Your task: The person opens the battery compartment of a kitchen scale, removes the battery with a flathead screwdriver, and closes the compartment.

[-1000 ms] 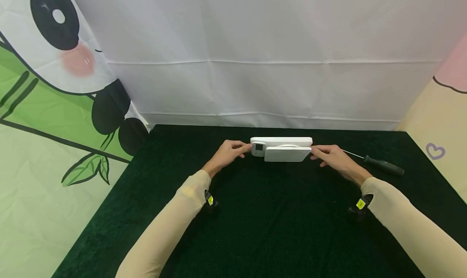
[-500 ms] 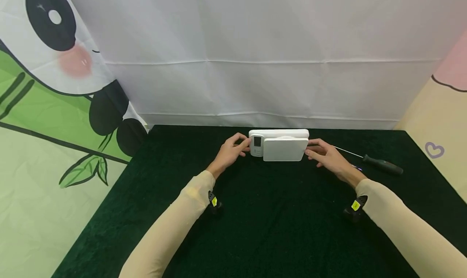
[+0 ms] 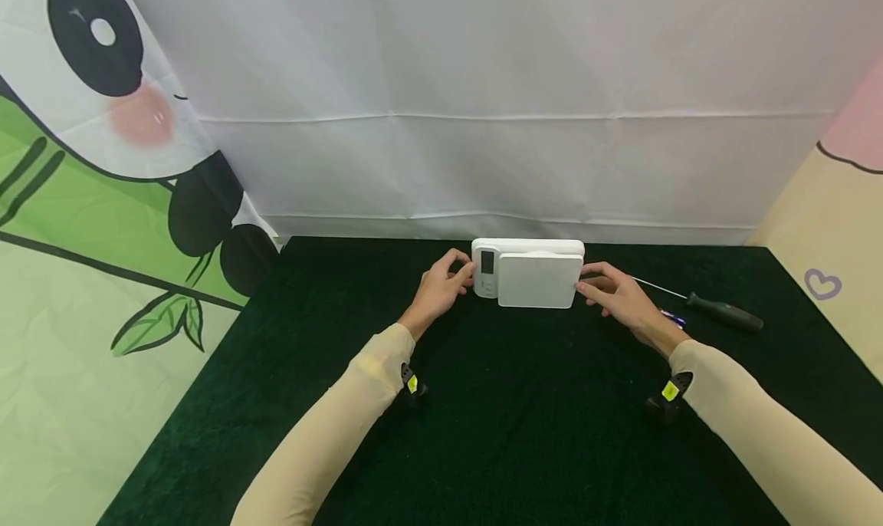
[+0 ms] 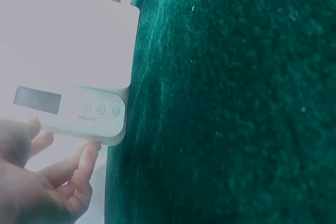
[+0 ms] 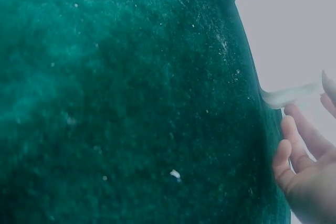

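Note:
A white digital kitchen scale (image 3: 540, 281), with a square plate and a side panel, stands tilted up near the far side of the table, its top facing me. My left hand (image 3: 437, 287) holds its left end with thumb and fingers, beside the dark display (image 4: 37, 99) and several buttons. At the opposite end, my right hand (image 3: 623, 298) holds the scale's right edge between thumb and fingers. The underside is hidden. In the right wrist view the scale's plate (image 5: 294, 35) looks bare.
A screwdriver with a dark handle (image 3: 724, 312) lies right of my right hand, its shaft pointing left. A small blue-and-white thing (image 3: 673, 319), partly hidden by my right wrist, lies before it. Dark green cloth (image 3: 524, 434) covers the table; a white curtain (image 3: 441, 166) hangs behind.
Both hands have tilted the scale so more of its top faces me, and shifted it slightly left. The small blue-and-white thing has come into view by my right wrist.

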`<state>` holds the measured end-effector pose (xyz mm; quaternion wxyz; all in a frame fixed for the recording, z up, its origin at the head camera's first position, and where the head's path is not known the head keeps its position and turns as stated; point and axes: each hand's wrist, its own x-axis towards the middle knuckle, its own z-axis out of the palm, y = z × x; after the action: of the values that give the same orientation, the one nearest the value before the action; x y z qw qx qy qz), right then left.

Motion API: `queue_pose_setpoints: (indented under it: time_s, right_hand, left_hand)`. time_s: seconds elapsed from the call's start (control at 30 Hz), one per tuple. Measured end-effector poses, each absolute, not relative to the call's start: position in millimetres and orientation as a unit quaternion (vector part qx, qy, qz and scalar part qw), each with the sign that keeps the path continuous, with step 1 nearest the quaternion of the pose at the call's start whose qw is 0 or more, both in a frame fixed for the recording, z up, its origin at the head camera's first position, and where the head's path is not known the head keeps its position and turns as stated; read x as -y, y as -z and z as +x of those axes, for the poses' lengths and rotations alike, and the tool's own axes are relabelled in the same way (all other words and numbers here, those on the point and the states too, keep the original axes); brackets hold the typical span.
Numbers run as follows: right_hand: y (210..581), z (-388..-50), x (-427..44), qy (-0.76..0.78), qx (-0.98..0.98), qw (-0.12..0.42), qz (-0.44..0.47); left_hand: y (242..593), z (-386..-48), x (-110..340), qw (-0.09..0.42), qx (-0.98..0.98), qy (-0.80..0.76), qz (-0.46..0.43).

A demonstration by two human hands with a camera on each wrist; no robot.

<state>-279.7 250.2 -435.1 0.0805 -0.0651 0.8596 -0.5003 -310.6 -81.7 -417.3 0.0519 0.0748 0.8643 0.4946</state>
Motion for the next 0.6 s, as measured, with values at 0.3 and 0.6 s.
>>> queue_pose_setpoints:
  time_s: [0.3, 0.6]
  right_hand:
    - [433.0, -275.6, -247.8, 0.499, -0.862, 0.073, -0.045]
    - [436.4, -272.3, -246.7, 0.496, -0.864, 0.069, -0.051]
  left_hand:
    - [416.4, -302.8, 80.7, 0.042, -0.88, -0.468, 0.075]
    - [420.0, -300.8, 75.6, 0.022, -0.898, -0.435, 0.06]
